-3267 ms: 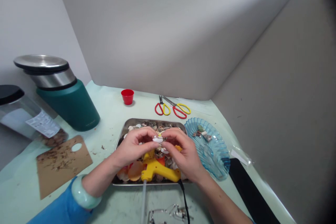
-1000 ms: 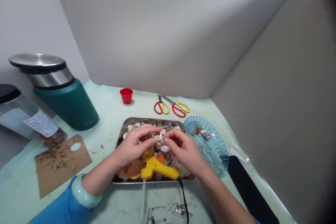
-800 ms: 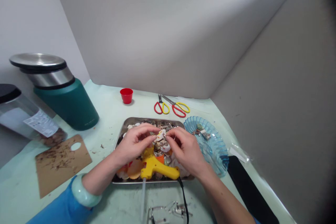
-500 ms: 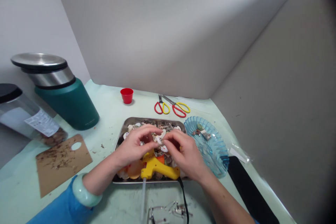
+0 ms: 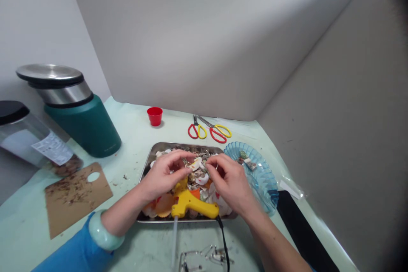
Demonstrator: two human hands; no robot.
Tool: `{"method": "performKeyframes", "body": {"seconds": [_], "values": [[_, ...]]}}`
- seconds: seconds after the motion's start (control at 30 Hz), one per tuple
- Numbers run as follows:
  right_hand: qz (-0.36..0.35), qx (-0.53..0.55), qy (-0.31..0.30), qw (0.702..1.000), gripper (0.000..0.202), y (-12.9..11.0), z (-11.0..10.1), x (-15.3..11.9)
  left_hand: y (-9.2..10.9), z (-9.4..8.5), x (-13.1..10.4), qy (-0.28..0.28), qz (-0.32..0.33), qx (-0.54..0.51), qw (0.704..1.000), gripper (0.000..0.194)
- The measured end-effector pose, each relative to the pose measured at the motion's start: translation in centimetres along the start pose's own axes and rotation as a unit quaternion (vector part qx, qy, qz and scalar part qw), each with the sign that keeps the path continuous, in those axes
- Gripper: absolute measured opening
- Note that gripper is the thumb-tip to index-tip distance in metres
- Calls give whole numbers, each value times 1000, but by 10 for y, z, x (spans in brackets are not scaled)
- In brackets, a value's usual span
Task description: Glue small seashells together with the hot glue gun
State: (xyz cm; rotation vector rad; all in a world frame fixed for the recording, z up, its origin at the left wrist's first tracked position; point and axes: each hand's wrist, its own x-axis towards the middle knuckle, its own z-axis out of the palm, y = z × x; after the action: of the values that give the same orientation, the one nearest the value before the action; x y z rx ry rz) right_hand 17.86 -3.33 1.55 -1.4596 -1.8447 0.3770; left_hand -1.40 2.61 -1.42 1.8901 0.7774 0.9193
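A metal tray full of shells and small pieces lies in front of me. Over its left half, my left hand has thumb and fingers apart with nothing between them. My right hand is above the right half, its thumb and index fingertip pinched together; whatever they hold is too small to make out. White shell pieces show between the hands. A yellow glue gun rests across the front of the tray, its black cord running toward me.
A blue scalloped dish with small pieces stands right of the tray. Behind are a red cup and two pairs of scissors. At left are a green bottle, a clear jar and a brown board. A metal stand lies in front.
My hands have moved apart; the right hand shifted right, away from the left. The left thumb and fingers no longer meet at the small white piece between the hands.
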Motion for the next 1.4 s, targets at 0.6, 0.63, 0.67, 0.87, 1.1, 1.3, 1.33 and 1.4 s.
{"method": "performKeyframes", "body": {"seconds": [0.6, 0.63, 0.67, 0.87, 1.1, 1.3, 1.33, 1.4], "values": [[91, 167, -62, 980, 10, -5, 3, -1, 2, 1, 0, -18, 4, -17, 1000, 26], [111, 199, -74, 971, 10, -5, 4, 0, 3, 1, 0, -25, 6, -24, 999, 26], [130, 231, -85, 961, 10, -6, 4, 0, 4, 1, 0, -33, 9, -30, 999, 26], [194, 341, -113, 913, 13, -5, 8, 1, 6, 0, 0, -59, 20, -44, 997, 16], [194, 345, -103, 912, 13, -1, 13, 0, 9, 1, 0, -58, -7, -41, 997, 13], [191, 319, -95, 923, 11, -3, 12, 0, 9, 1, -1, -47, -40, -65, 996, 15], [189, 313, -92, 926, 10, -3, 12, 0, 9, 2, -1, -44, -48, -70, 995, 15], [181, 300, -82, 933, 10, -4, 11, -1, 6, 2, -1, -40, -63, -78, 994, 15]]}}
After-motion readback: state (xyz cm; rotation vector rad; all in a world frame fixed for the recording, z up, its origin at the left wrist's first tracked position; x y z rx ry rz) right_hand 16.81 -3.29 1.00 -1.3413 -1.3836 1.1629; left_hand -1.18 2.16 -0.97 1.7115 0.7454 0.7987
